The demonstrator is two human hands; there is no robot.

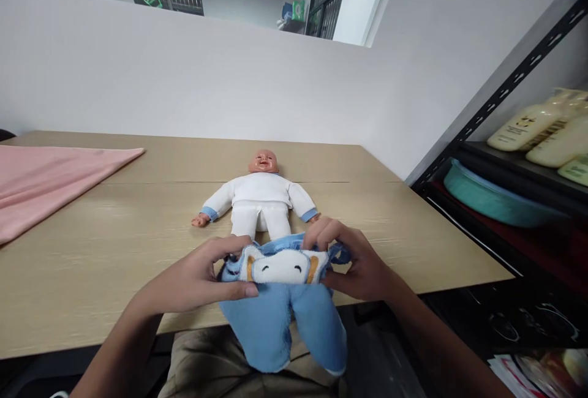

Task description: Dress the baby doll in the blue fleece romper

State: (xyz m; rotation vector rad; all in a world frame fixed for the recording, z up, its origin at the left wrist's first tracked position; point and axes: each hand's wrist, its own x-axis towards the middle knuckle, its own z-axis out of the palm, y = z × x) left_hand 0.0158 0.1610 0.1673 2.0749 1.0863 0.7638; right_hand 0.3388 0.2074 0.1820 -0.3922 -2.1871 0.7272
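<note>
Blue baby overalls (266,324) with a white animal-face bib hang over the near table edge, the legs dangling above my lap. At the left side of the waist, my left hand (197,272) pinches the fabric, thumb in front and fingers behind the top edge. On the other side my right hand (349,257) grips the top edge and a bunched strap. Just beyond the garment a baby doll (261,196) lies on its back, head away from me, in a white long-sleeved top with blue cuffs and white bottoms. The overalls' top hides its feet.
The wooden table (138,220) meets a white wall at the back. A pink cloth (55,177) lies at the left. To the right, a black shelf rack holds pump bottles (528,125) and a teal basin (496,199).
</note>
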